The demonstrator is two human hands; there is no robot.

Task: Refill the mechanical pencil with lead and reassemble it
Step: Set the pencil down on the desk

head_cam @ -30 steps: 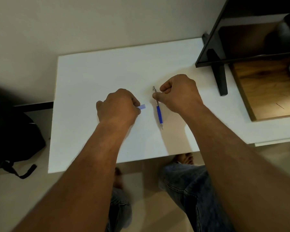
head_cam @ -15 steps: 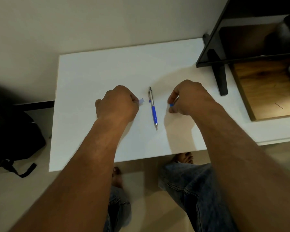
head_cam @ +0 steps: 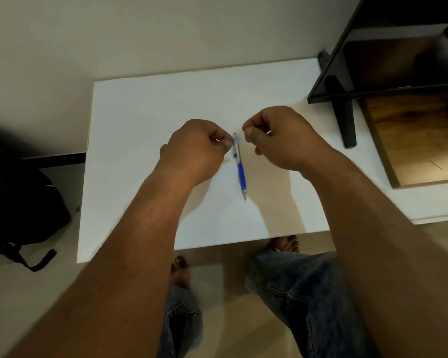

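A mechanical pencil [head_cam: 240,171] with a silver barrel and blue grip lies on the white table [head_cam: 140,112], tip pointing toward me. My left hand [head_cam: 197,151] pinches a small translucent blue lead case [head_cam: 236,140] just above the pencil's top end. My right hand [head_cam: 282,138] hovers to the right of the case with its fingers curled and thumb pressed to the fingertips. The blue pencil cap it held a moment ago is hidden inside those fingers. The two hands are a small gap apart.
A black stand [head_cam: 344,120] and a dark shelf over a wooden surface [head_cam: 411,140] sit at the right. A black bag [head_cam: 18,208] lies on the floor to the left. My knees in jeans [head_cam: 295,293] are below the table's front edge.
My right hand let go of the pencil, came away with a small blue cap, then rose toward the lead case. My left hand lifted the case over the pencil's top.
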